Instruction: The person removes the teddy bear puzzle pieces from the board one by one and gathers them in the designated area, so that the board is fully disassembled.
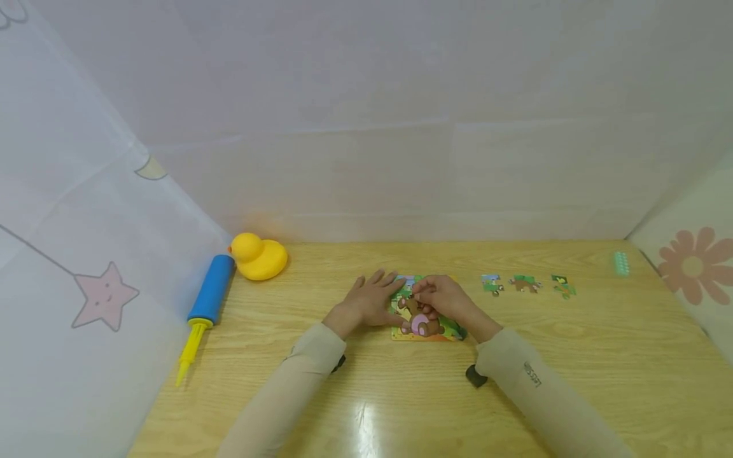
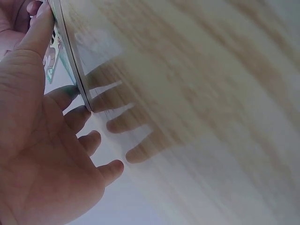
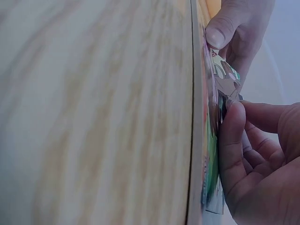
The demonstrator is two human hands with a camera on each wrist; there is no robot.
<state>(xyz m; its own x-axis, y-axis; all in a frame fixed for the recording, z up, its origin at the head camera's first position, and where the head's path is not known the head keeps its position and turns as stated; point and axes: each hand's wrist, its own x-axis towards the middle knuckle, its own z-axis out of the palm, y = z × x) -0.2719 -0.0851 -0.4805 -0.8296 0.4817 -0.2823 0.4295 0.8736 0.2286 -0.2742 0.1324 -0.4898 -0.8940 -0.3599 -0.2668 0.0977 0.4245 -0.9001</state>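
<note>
We've the puzzle [image 1: 401,334] on the table [image 1: 401,394], left hand [image 1: 369,304] on its left side, right hand [image 1: 449,300] over it; three loose pieces [image 1: 525,284] lie right, pump [image 1: 209,292] far left, duck [image 1: 262,261] just beside it.

Yellow duck [image 1: 260,259]: I can pass between it and my left hand [image 1: 366,304]
Loose pieces [image 1: 525,284]: kinda block my right hand [image 1: 449,298] rightward

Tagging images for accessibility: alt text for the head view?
Bear puzzle on a table, left hand spread at its left edge, right hand pinching a piece. Three loose pieces lie to the right, a duck and pump to the left.
</note>
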